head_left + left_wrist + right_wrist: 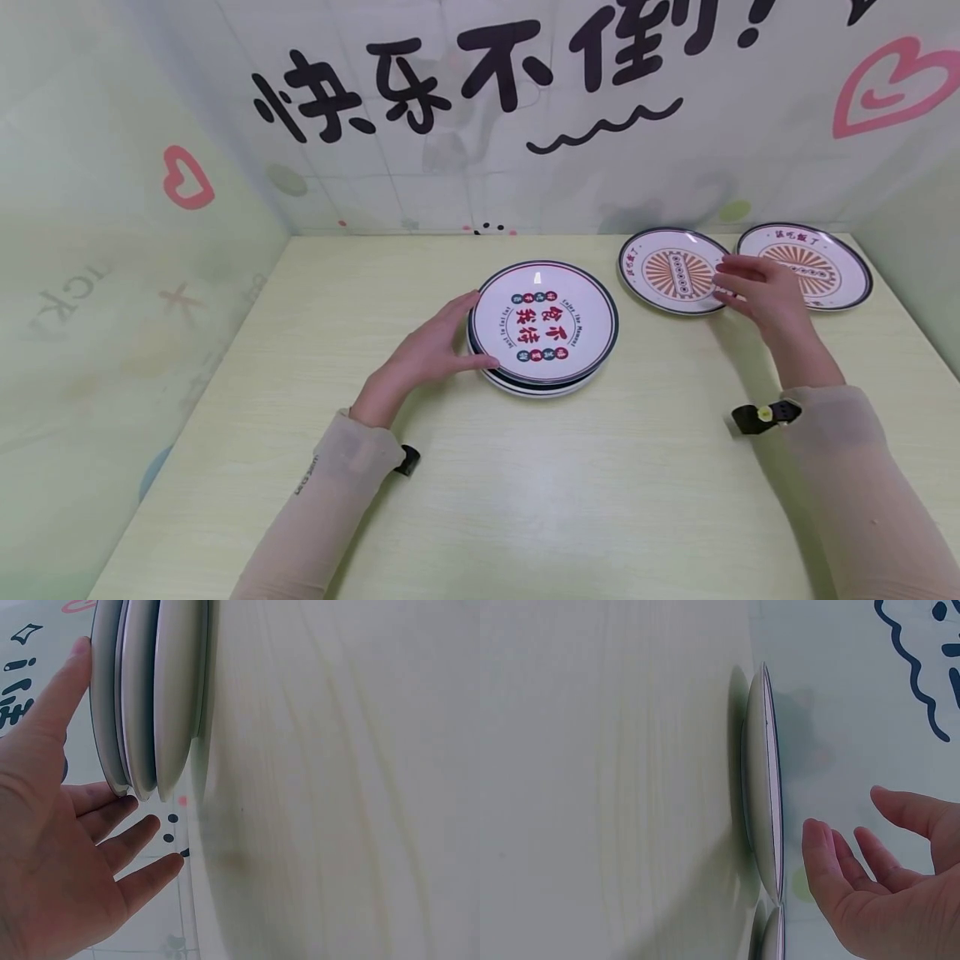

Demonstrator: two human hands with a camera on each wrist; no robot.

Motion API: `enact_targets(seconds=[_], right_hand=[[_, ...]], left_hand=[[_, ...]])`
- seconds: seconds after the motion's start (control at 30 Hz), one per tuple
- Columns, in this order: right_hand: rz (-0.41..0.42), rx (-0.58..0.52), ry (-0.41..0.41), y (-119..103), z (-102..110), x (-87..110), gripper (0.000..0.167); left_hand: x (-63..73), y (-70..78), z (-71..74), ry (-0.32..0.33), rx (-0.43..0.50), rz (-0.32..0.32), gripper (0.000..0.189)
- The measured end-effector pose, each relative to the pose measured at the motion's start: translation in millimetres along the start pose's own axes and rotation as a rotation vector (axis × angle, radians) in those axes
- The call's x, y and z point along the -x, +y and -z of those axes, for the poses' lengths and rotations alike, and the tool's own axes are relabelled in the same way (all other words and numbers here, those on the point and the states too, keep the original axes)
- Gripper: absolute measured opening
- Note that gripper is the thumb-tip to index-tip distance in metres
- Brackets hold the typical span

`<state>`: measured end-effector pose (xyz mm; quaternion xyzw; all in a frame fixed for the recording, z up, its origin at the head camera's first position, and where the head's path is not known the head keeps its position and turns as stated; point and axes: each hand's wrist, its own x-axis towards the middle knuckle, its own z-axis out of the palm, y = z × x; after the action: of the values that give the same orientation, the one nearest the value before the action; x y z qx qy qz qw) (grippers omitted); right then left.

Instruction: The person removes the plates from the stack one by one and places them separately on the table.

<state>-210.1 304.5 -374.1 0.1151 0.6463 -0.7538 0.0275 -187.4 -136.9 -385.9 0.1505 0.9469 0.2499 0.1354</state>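
Left hand [431,342] at rim of plate stack [543,279], right hand [765,296] over two sunburst plates

Left hand: thumb and fingers spread wide along the left side of the plate stack. Thumb reaches over the rim on the near side, index finger touches the rim farther back; the stack lies between them and rests on the worktop [600,500], behind the middle, roughly midway between left and right edges. Top plate has red lettering at its centre and a dark rim band.

Right hand: fingers loosely bent, thumb apart from them, holding nothing. From the head it overlaps the gap between the inner sunburst plate [671,262] and the corner sunburst plate [817,258]. Both lie by the back edge of the worktop, the second near the back right corner; each has orange rays and red characters.

Left wrist view shows the stack edge-on: three plates, top one slightly askew, with the lower fingers clear of the bottom plate. Head view shows the top print but makes the layers hard to count.

Right wrist view shows a gap between fingertips and plates, which the head view hides; the two rims meet or nearly so, cannot tell which. Wall lettering [502,62] reads fully only from the head.
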Motion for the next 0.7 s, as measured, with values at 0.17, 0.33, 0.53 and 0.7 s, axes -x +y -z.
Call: enact_targets(seconds=[0.17, 0.33, 0.53, 0.7], right_hand=[[-0.005, 0.052, -0.008, 1, -5, 0.6, 0.035], [-0.008, 0.049, -0.035, -1, -11, 2.1, 0.028], [-0.005, 0.015, -0.058, -1, -18, 2.9, 0.022], [0.005, 0.043, -0.063, -1, -24, 3.3, 0.029]], left_hand=[[0.2, 0.4, 0.5, 0.007, -0.003, -0.007, 0.109], [0.1, -0.3, -0.1, 0.01, -0.007, -0.01, 0.109], [-0.5, -1.1, -1.1, 0.009, -0.007, -0.01, 0.109], [-0.8, -0.6, -0.6, 0.009, -0.003, -0.012, 0.11]])
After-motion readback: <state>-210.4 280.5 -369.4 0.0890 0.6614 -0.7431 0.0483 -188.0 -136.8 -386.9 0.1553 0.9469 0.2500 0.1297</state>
